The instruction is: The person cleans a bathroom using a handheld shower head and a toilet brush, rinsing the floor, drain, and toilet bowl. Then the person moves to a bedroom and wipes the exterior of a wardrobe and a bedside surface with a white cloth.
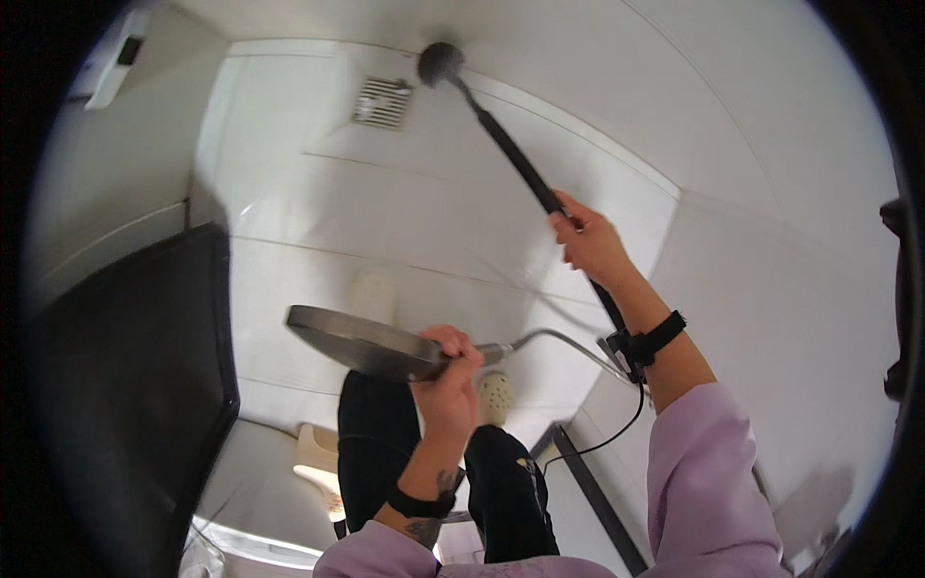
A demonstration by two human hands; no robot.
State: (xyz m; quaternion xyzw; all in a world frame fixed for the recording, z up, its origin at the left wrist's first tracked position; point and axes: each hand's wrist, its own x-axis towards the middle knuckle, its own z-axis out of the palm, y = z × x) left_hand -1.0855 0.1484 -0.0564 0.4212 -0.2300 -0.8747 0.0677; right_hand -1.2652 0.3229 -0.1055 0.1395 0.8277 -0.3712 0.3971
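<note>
My left hand is closed around the handle of a dark round shower head, seen nearly edge-on; a metal hose runs from its handle to the right. My right hand grips the black handle of a long brush. The brush's dark round head is at the top, at the foot of the wall and just right of a square slatted floor drain. Whether water flows from the shower head cannot be told.
White walls stand at the top and right. A large black panel fills the left side. Below me are my legs and a pale perforated clog. A cream plastic object and a dark-framed edge are near the bottom.
</note>
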